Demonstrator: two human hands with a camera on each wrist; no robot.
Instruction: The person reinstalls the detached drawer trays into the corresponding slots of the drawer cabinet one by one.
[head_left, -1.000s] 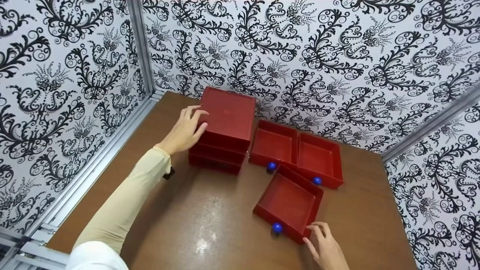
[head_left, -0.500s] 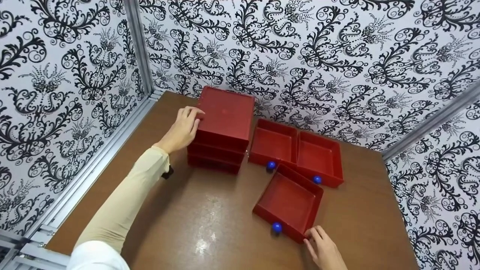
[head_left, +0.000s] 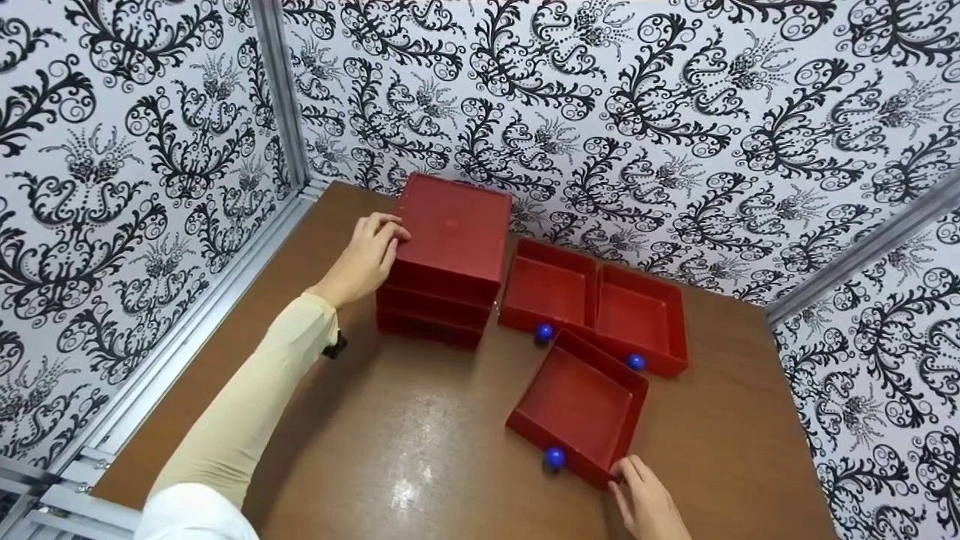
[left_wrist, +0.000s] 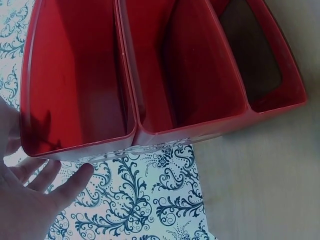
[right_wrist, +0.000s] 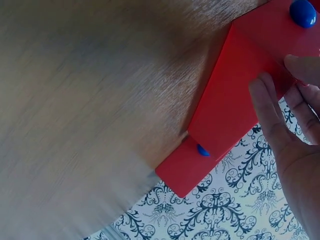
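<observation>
A red drawer cabinet (head_left: 457,225) stands at the back left of the table, its drawer slots facing forward. My left hand (head_left: 367,255) rests on its upper left edge, fingers over the top. In the left wrist view the left hand (left_wrist: 35,205) lies at the cabinet's outer corner, beside hollow slots (left_wrist: 100,75). A loose red drawer (head_left: 577,409) with a blue knob (head_left: 555,457) sits at an angle on the right. At its near right corner my right hand (head_left: 649,499) pinches it, thumb (right_wrist: 302,67) on the front and fingers (right_wrist: 265,102) along the side.
Two more red drawers, one left (head_left: 551,292) and one right (head_left: 641,322), stand side by side near the patterned back wall (head_left: 562,112). Each has a blue knob on its front. Metal rails (head_left: 202,300) edge the brown table (head_left: 420,450) on the left.
My right hand has closed in on the drawer's corner, its fingers drawn together there. My left hand's fingers have drawn back slightly to the left on the cabinet's edge. The drawers stay put.
</observation>
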